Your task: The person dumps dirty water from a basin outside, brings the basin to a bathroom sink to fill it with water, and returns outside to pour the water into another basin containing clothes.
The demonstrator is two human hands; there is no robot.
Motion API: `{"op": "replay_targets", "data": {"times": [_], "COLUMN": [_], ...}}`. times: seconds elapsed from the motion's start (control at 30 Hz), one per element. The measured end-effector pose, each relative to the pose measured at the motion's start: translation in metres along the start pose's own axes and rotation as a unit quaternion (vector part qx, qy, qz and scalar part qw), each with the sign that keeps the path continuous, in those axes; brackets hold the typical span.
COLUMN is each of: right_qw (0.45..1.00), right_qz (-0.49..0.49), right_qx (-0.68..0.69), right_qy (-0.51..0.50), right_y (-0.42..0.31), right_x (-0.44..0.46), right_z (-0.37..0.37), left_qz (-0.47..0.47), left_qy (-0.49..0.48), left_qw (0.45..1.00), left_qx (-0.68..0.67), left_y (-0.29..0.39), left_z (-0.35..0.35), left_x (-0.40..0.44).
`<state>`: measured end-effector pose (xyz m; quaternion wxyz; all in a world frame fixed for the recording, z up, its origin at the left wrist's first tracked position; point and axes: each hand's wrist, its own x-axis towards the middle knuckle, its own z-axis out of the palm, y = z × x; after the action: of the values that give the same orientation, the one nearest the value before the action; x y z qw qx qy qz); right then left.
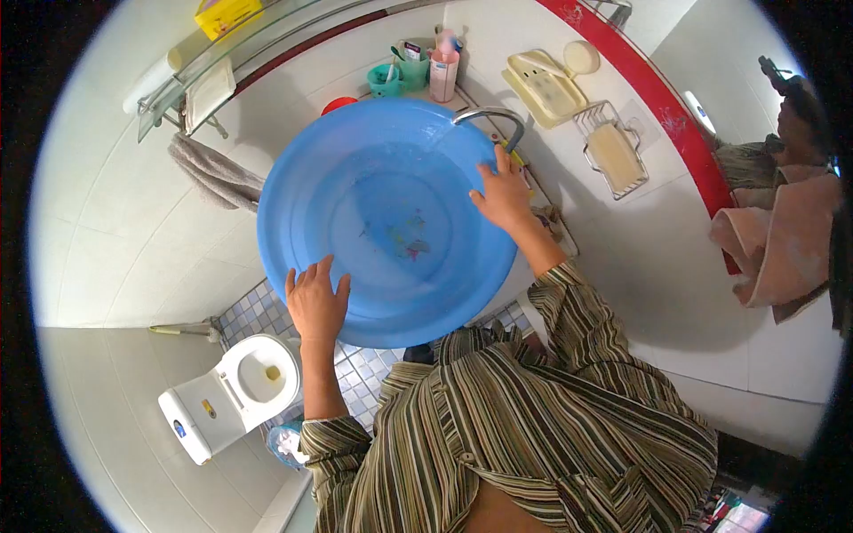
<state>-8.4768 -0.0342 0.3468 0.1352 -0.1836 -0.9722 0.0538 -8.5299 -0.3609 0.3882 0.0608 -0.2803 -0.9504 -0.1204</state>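
A large round blue basin [302,195] fills the middle of the head view, with a printed pattern or some small coloured bits at its bottom. At its near left rim is my left hand [317,298], fingers spread and pointing into the basin. My right hand [505,191] is at the right rim, fingers apart, just below the curved metal faucet [502,114]. Neither hand holds anything. Whether the fingers press on the plastic or hover over it I cannot tell. The faucet's spout reaches over the basin's upper right edge.
Behind the basin stand a pink bottle [443,75] and a teal cup [386,81]. On the right wall hang a yellow soap dish [544,89] and a wire rack with a soap bar [615,158]. A grey towel [213,173] hangs left; a toilet [209,409] stands lower left.
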Motion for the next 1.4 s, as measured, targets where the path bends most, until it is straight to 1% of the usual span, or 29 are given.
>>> {"op": "replay_targets", "data": {"times": [0.1,0.27,0.97,1.4], "right_qw": [1.000,0.998,0.992,0.992], "right_qz": [-0.008,0.016,0.028,0.020], "right_qx": [0.009,0.067,0.120,0.118], "right_qy": [-0.003,0.001,0.028,0.040], "right_y": [0.0020,0.0028,0.0051,0.0064], "right_x": [-0.0003,-0.0005,-0.0011,-0.0007], "right_z": [-0.0012,-0.0010,0.0001,0.0008], "left_qz": [-0.002,-0.004,-0.012,-0.007], "left_qy": [0.000,-0.003,-0.007,0.000], "left_qw": [1.000,1.000,1.000,1.000], "left_qx": [-0.005,0.000,-0.005,-0.002], "left_y": [0.0003,-0.0007,-0.0002,-0.0010], "left_z": [0.0008,0.0021,0.0002,0.0016], "left_x": [0.0003,0.0005,0.0011,0.0010]}}
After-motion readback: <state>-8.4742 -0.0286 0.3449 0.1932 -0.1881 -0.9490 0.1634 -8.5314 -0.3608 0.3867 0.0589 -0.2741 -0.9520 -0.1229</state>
